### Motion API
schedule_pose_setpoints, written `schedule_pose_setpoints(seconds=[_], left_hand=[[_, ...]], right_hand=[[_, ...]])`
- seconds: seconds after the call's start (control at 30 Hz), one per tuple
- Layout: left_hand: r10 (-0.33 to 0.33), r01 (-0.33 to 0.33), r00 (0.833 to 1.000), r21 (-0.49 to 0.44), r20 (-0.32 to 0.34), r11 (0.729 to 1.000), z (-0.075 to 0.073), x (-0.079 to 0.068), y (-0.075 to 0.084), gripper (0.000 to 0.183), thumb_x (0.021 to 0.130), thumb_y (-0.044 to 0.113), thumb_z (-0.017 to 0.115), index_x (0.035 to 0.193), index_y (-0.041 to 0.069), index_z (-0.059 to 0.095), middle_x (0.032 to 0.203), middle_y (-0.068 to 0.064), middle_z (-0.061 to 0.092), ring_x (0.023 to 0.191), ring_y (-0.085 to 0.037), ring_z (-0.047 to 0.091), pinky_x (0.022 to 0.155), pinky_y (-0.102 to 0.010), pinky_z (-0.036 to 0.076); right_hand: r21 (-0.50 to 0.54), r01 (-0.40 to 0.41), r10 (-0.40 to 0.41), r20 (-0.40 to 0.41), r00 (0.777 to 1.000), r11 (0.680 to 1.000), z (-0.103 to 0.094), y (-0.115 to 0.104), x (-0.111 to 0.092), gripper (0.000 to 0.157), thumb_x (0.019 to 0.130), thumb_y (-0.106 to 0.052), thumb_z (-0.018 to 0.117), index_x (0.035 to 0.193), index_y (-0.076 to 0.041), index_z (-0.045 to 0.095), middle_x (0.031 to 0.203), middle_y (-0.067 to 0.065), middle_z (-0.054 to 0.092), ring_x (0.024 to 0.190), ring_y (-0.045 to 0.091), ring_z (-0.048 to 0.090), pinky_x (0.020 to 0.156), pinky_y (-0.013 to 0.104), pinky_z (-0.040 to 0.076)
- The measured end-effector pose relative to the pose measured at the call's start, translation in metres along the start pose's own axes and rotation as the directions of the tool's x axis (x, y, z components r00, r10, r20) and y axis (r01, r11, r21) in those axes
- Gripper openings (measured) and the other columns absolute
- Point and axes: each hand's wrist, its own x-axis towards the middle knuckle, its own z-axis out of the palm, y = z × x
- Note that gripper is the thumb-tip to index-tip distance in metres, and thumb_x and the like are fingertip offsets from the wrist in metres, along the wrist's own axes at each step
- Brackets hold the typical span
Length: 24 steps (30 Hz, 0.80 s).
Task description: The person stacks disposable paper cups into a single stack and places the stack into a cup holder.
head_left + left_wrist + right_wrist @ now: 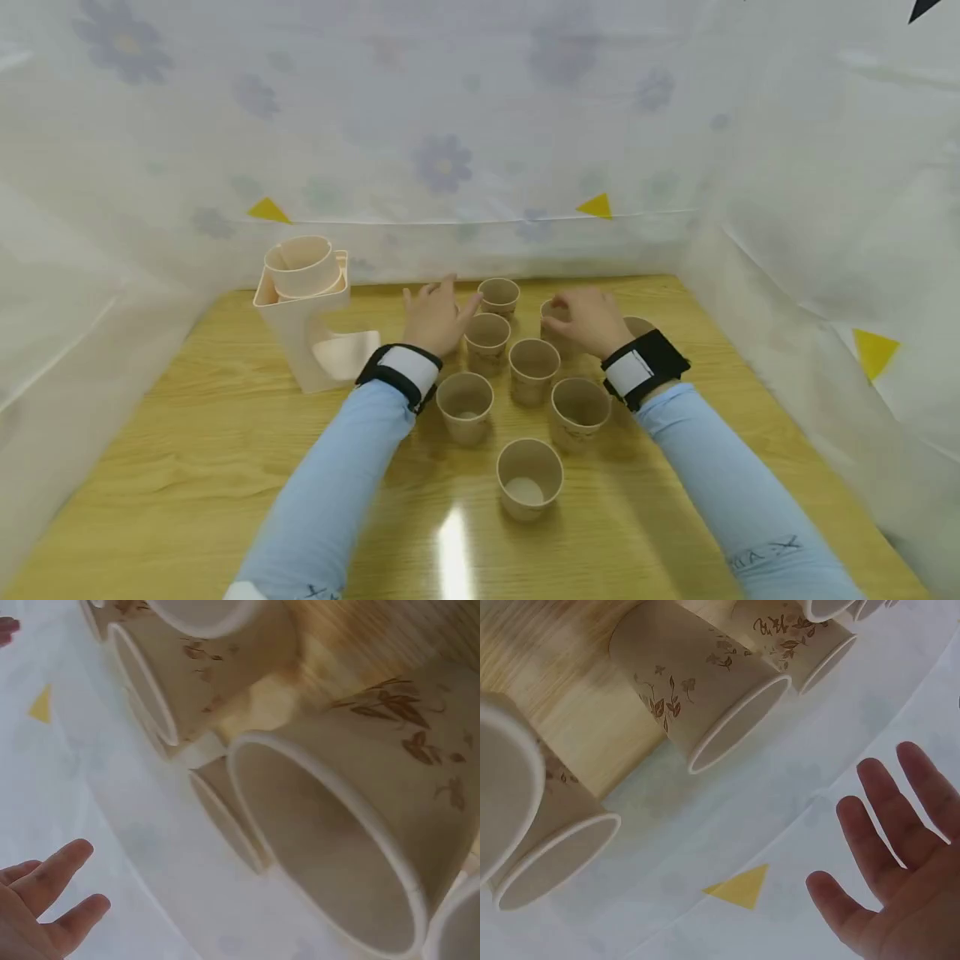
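Observation:
Several beige paper cups stand upright with their mouths up, and brown leaf prints show on them in the wrist views. My left hand (pixel 435 318), fingers spread, is beside the back cup (pixel 498 295) and a second cup (pixel 487 333). Nothing is in its grasp; in the left wrist view its fingers (pixel 56 879) are apart from the large near cup (pixel 409 739). Over a cup (pixel 557 337) at the back right hovers my right hand (pixel 592 321), partly covering it. In the right wrist view its fingers (pixel 870 847) are extended and hold nothing.
Left on the wooden table (pixel 210 450) stands a cream plastic holder (pixel 296 342) with a round cup-shaped piece (pixel 302 265) in its top and a curved tray (pixel 347 356) at its side. A front cup (pixel 528 481) stands nearest me. White flowered sheeting (pixel 480 108) encloses the table.

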Motion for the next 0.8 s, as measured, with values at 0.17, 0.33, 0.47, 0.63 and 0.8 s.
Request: schedule_pose_setpoints(seconds=[0.17,0.33,0.47,0.63,0.8], left_hand=[[0.121,-0.122,0.993,-0.057,-0.017,0.991,-0.01,-0.026,-0.001,0.063,0.096,0.047,0.039,0.144,0.005,0.038,0.124,-0.014,0.065,0.132,-0.035,0.038,0.114,-0.061,0.01],[0.328,-0.335,0.94,-0.081,-0.089,0.939,-0.015,-0.067,0.002,0.049,0.095,0.037,0.048,0.128,0.001,0.056,0.121,-0.015,0.065,0.117,-0.032,0.052,0.109,-0.053,0.03],[0.482,-0.497,0.865,-0.116,-0.139,0.86,-0.014,-0.105,0.006,0.037,0.091,0.028,0.057,0.115,0.001,0.063,0.111,-0.014,0.069,0.106,-0.027,0.059,0.096,-0.046,0.046],[0.576,-0.584,0.812,-0.13,-0.096,0.801,-0.005,-0.144,0.007,0.036,0.087,0.029,0.061,0.113,0.004,0.063,0.106,-0.008,0.069,0.101,-0.02,0.061,0.088,-0.039,0.052],[0.556,-0.547,0.829,-0.127,0.057,0.828,0.006,-0.172,0.009,0.058,0.087,0.049,0.056,0.124,0.005,0.058,0.117,-0.008,0.065,0.109,-0.02,0.058,0.092,-0.039,0.051]], right_hand=[[-0.003,0.065,-0.065,0.048,0.997,0.998,0.0,-0.003,-0.024,0.046,0.087,-0.038,0.06,0.116,-0.003,0.065,0.114,0.018,0.068,0.108,0.038,0.054,0.101,0.061,0.032],[-0.049,0.118,-0.113,0.099,0.989,0.992,-0.003,-0.008,-0.056,0.057,0.084,-0.048,0.06,0.119,-0.004,0.064,0.119,0.019,0.065,0.114,0.04,0.05,0.106,0.064,0.025],[-0.109,0.181,-0.169,0.109,0.98,0.977,-0.003,-0.011,-0.078,0.068,0.077,-0.058,0.061,0.118,-0.004,0.065,0.117,0.018,0.065,0.116,0.038,0.05,0.108,0.066,0.02],[-0.165,0.253,-0.236,0.116,0.965,0.953,0.005,-0.011,-0.101,0.076,0.071,-0.062,0.063,0.12,-0.004,0.063,0.117,0.015,0.066,0.114,0.036,0.052,0.106,0.07,0.019],[-0.217,0.258,-0.236,0.123,0.964,0.941,0.011,-0.014,-0.118,0.085,0.063,-0.063,0.069,0.122,-0.002,0.061,0.115,0.014,0.066,0.112,0.035,0.052,0.106,0.071,0.02]])
